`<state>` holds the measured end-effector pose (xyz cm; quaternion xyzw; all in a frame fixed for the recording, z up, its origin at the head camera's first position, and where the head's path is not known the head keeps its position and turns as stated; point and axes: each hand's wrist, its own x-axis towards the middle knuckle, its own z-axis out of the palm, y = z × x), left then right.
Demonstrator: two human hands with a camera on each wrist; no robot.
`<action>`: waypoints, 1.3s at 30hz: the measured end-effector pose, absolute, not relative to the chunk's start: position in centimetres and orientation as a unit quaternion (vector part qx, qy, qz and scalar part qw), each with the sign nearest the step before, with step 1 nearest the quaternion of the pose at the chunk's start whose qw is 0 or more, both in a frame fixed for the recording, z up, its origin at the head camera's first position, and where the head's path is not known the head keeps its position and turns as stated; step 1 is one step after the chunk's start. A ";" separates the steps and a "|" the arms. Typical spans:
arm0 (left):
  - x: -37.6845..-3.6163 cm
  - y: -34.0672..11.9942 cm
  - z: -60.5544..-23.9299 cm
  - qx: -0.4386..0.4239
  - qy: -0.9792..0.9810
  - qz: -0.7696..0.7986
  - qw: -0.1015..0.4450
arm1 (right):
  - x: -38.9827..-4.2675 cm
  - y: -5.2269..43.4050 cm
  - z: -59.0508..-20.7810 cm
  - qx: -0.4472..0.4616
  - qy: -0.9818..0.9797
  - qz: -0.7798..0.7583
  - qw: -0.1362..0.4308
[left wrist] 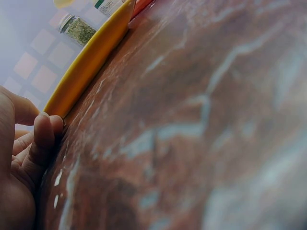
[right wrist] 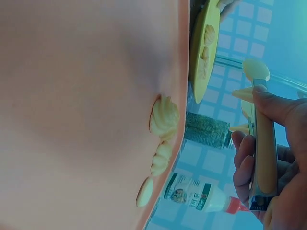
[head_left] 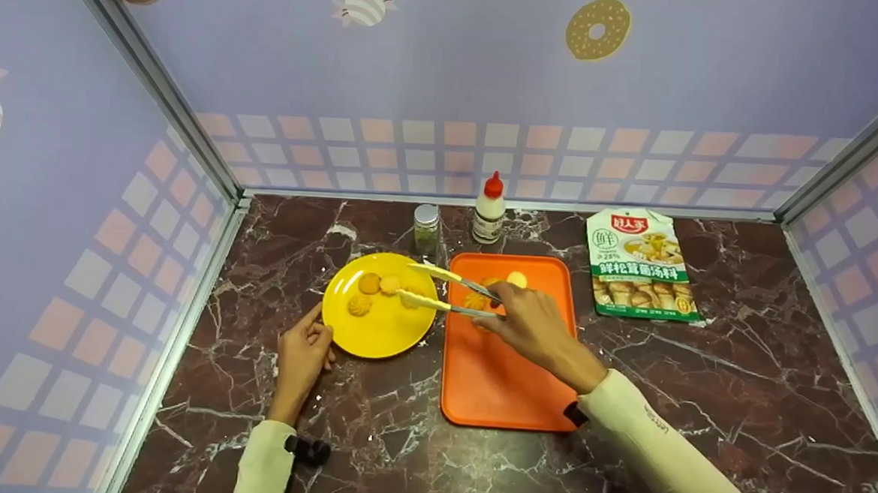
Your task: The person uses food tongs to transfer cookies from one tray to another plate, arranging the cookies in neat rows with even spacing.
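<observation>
At the left of the desk [head_left: 368,453], the left hand [head_left: 304,352] pinches the near-left rim of the yellow plate [head_left: 378,337], probably so that it does not slide; from there, its middle is free. Cookies [head_left: 359,305] lie on the plate. Behind its right side stands the jar [head_left: 425,231], and farther right the bottle [head_left: 488,217], both out of the way at the far side. The tongs [head_left: 436,303] reach leftward with parted tips over the plate's right part, near one cookie. The right hand [head_left: 536,327] grasps their handle above the orange tray [head_left: 503,385], which seems set close beside the plate for a short carry. More cookies [head_left: 475,301] lie at its far end. Farthest right, the packet [head_left: 642,265] lies apart.
</observation>
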<state>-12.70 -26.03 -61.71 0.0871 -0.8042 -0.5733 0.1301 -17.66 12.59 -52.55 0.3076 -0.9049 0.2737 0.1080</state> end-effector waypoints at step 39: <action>-12.5 -26.6 -62.1 0.069 -0.796 -0.590 0.115 | -17.0 17.3 -54.0 0.251 -0.915 0.282 0.146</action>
